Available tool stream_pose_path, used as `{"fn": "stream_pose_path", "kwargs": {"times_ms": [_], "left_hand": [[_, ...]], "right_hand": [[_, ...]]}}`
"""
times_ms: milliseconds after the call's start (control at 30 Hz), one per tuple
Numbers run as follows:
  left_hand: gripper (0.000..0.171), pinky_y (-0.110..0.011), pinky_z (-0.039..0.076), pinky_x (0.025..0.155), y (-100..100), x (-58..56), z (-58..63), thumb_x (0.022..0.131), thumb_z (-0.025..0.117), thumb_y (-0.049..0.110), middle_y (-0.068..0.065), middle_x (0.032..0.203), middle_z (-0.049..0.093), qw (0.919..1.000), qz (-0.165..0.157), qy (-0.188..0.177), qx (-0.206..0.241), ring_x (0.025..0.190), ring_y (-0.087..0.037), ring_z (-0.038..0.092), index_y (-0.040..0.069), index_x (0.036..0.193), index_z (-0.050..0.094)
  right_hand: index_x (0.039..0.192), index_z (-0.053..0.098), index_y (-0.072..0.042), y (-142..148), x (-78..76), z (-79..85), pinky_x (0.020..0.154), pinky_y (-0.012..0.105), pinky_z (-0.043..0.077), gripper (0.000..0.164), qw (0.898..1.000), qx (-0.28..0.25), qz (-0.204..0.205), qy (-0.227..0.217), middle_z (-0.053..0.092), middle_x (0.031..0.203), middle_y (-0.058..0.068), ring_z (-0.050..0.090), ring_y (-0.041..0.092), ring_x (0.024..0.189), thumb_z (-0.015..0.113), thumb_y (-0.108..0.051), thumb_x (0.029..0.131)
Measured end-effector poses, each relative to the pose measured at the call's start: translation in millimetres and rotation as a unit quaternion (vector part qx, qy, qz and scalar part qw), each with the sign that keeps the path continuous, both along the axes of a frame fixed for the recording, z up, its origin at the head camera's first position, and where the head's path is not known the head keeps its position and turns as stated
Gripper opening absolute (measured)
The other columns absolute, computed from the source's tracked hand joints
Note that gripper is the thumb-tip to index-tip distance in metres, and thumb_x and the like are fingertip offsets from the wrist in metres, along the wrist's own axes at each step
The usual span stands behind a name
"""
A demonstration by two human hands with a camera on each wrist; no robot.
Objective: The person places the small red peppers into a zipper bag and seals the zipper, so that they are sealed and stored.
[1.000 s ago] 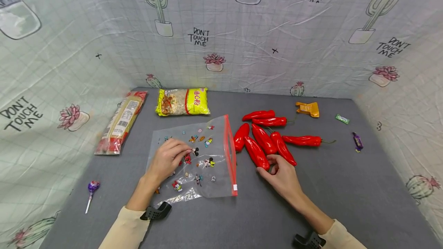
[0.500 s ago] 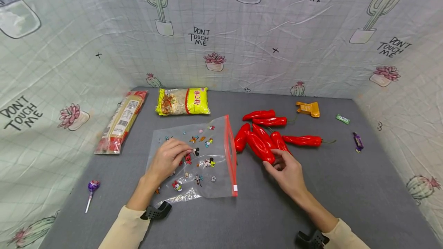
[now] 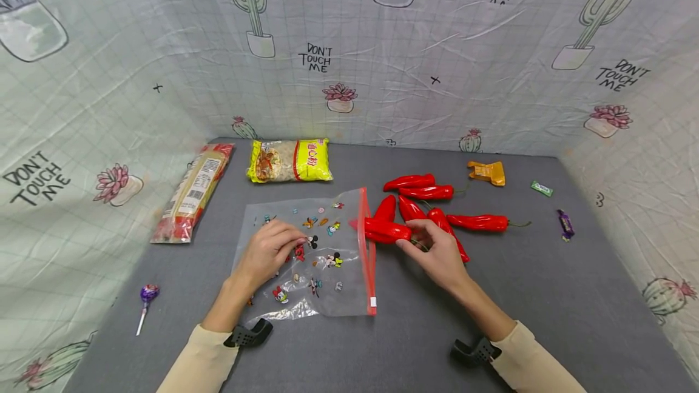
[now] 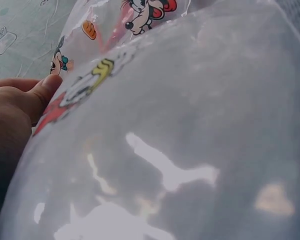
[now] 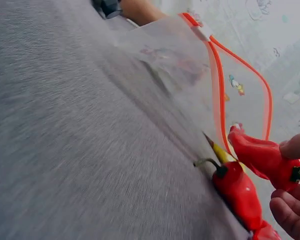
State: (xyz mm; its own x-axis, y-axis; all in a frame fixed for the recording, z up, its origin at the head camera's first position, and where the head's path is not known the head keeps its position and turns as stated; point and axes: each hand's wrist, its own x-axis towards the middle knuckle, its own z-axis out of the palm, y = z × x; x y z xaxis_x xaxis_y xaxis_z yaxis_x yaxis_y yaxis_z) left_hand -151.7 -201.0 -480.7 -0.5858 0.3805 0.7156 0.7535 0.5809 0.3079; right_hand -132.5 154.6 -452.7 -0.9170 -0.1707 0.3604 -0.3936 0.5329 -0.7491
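A clear zip bag (image 3: 349,296) with cartoon prints and a red zip edge lies on the grey table, its mouth facing right and held apart. My left hand (image 3: 267,253) pinches the bag's upper layer near its middle. With thumb and fingers my right hand (image 3: 437,253) grips a red chili pepper (image 3: 388,230) by its stem end; the tip is at the bag's mouth, partly behind the plastic. In the right wrist view the held pepper (image 5: 262,155) points into the opening between the red zip strips. Several more red peppers (image 3: 477,222) lie beside and behind it.
Behind the bag lies a yellow pasta packet (image 3: 289,161), and a long red-ended packet (image 3: 193,193) is at the left. A lollipop (image 3: 145,305) lies front left. An orange wrapper (image 3: 488,172), a green sweet (image 3: 542,188) and a purple sweet (image 3: 565,225) are at the right.
My right hand has lifted the pepper from the pile, turned it level and carried it left to the bag's mouth. My left hand keeps its pinch on the bag, barely shifted.
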Motion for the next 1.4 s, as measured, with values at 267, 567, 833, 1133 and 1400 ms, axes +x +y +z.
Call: {"fn": "stream_pose_path", "kwargs": {"times_ms": [267, 567, 833, 1133, 1400], "left_hand": [[0.014, -0.025, 0.048, 0.076, 1, 0.2, -0.5, 0.075, 0.077, 0.008, 0.004, 0.086, 0.07, 0.9999, -0.01, 0.004, -0.001, 0.083, -0.012, 0.06, 0.015, 0.086, 0.074], [0.014, -0.028, 0.049, 0.077, 3, 0.3, -1.2, 0.075, 0.077, 0.008, 0.005, 0.086, 0.07, 0.9999, -0.012, 0.008, -0.003, 0.083, -0.011, 0.061, 0.016, 0.086, 0.074], [0.013, -0.029, 0.049, 0.076, 1, 0.7, -1.9, 0.076, 0.076, 0.008, 0.005, 0.085, 0.07, 0.9999, -0.013, 0.005, -0.004, 0.083, -0.011, 0.061, 0.016, 0.086, 0.073], [0.013, -0.027, 0.048, 0.077, 0, 0.5, -4.0, 0.076, 0.076, 0.009, 0.006, 0.085, 0.07, 0.9999, -0.01, 0.008, -0.003, 0.083, -0.011, 0.061, 0.016, 0.086, 0.073], [0.011, -0.027, 0.048, 0.076, -1, 0.5, -2.9, 0.076, 0.076, 0.01, 0.006, 0.085, 0.07, 0.9999, -0.007, 0.009, -0.007, 0.082, -0.011, 0.061, 0.016, 0.086, 0.074]], "right_hand": [[0.108, 0.064, -0.016, -23, -19.3, -13.5, 0.07, 0.02, 0.055, 0.035, 0.999, -0.037, 0.011, -0.026, 0.07, 0.095, -0.001, 0.065, 0.009, 0.076, 0.076, -0.027, 0.078], [0.092, 0.068, -0.016, -47, -25.3, -15.5, 0.058, 0.019, 0.049, 0.013, 0.998, 0.041, -0.007, 0.053, 0.063, 0.08, -0.005, 0.052, 0.006, 0.065, 0.074, -0.02, 0.081], [0.086, 0.069, -0.017, -57, -32.3, -19.4, 0.058, 0.021, 0.045, 0.012, 0.995, 0.062, -0.03, 0.072, 0.063, 0.073, -0.005, 0.05, 0.007, 0.067, 0.076, -0.025, 0.079], [0.092, 0.068, -0.016, -53, -29.4, -18.3, 0.062, 0.023, 0.048, 0.017, 0.997, 0.048, -0.005, 0.061, 0.064, 0.083, -0.004, 0.053, 0.008, 0.072, 0.073, -0.029, 0.082], [0.1, 0.066, -0.011, -42, -23.1, -7.5, 0.066, 0.031, 0.051, 0.023, 0.998, 0.014, 0.007, 0.062, 0.064, 0.089, -0.001, 0.058, 0.017, 0.075, 0.07, -0.026, 0.083]]}}
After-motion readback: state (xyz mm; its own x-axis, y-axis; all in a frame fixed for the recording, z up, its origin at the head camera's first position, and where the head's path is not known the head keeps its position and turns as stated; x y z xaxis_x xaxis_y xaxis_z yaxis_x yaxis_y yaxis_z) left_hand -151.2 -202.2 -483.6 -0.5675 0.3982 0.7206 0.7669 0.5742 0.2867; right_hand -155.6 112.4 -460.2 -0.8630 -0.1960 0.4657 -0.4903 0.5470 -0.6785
